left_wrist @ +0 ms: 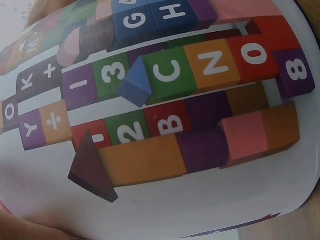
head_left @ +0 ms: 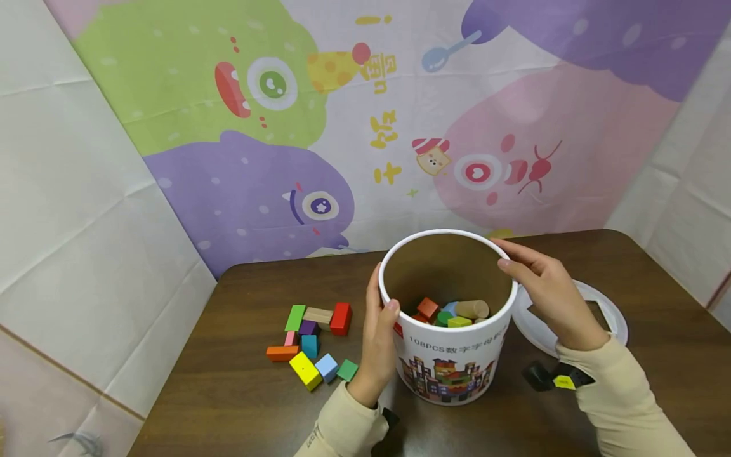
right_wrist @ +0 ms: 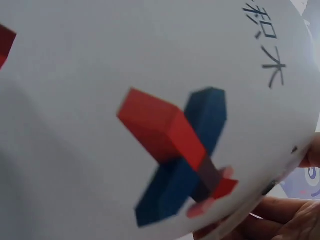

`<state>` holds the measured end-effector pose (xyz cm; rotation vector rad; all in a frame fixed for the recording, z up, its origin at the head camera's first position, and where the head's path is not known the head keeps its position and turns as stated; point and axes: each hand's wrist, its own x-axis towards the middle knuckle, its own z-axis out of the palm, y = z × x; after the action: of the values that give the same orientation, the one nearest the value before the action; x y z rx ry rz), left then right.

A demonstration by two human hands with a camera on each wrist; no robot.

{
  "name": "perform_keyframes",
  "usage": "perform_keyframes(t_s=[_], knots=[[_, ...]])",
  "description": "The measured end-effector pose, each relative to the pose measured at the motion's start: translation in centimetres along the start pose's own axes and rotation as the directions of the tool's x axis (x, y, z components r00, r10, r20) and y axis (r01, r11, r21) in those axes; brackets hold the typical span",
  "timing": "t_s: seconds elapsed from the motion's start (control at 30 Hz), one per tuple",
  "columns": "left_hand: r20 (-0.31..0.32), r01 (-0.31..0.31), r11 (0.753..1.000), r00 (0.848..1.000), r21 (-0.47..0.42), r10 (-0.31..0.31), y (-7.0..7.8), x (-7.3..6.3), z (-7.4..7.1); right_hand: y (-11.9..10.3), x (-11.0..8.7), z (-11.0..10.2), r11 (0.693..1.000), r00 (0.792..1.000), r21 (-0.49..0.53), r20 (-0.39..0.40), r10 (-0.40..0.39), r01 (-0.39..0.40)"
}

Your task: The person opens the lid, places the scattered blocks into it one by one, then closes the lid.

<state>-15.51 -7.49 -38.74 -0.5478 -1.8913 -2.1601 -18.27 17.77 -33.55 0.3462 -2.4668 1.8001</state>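
Observation:
A white cardboard bucket [head_left: 451,348], printed with pictures of toy blocks, stands near the front middle of the table in the head view. My left hand [head_left: 374,346] holds its left side, thumb at the rim and fingers along the wall. On the far right, my right hand [head_left: 551,292] grips the rim, thumb toward the opening. Inside lie colored wooden blocks, among them a red block [head_left: 428,308] and a plain wood cylinder [head_left: 473,309]. The bucket's printed wall [left_wrist: 150,210] fills the left wrist view, and its wall [right_wrist: 75,125] also fills most of the right wrist view.
Left of the bucket, several colored blocks lie grouped on the brown table [head_left: 228,393], including a yellow block [head_left: 305,371] and a red block [head_left: 341,318]. A round white lid [head_left: 619,322] lies behind my right wrist. A cartoon-printed cloth [head_left: 394,209] hangs behind the table.

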Motion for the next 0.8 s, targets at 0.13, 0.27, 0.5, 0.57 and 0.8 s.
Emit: perform_keyframes(t_s=[0.13,0.27,0.5,0.57,0.8], knots=[[0.004,0.004,1.000,1.000,0.001,-0.004,-0.1,0.0,0.0,0.1,0.0,0.4,0.998,1.000,0.057,-0.004,0.011,-0.010],[0.000,0.011,1.000,1.000,-0.002,-0.011,0.0,-0.1,0.0,0.3,0.0,0.8,0.999,1.000,0.054,-0.014,-0.004,0.005],[-0.013,0.025,1.000,1.000,0.010,-0.025,0.2,0.0,-0.1,0.5,0.0,1.4,0.997,0.998,0.058,-0.021,-0.053,0.054],[-0.026,0.029,0.999,0.999,0.021,-0.028,0.3,0.0,-0.2,0.6,0.0,1.5,0.996,0.997,0.059,-0.029,-0.065,0.067],[-0.031,0.034,0.995,0.999,0.099,-0.031,1.8,0.1,-1.1,1.0,0.0,1.7,0.990,0.994,0.097,-0.051,-0.098,0.102]])
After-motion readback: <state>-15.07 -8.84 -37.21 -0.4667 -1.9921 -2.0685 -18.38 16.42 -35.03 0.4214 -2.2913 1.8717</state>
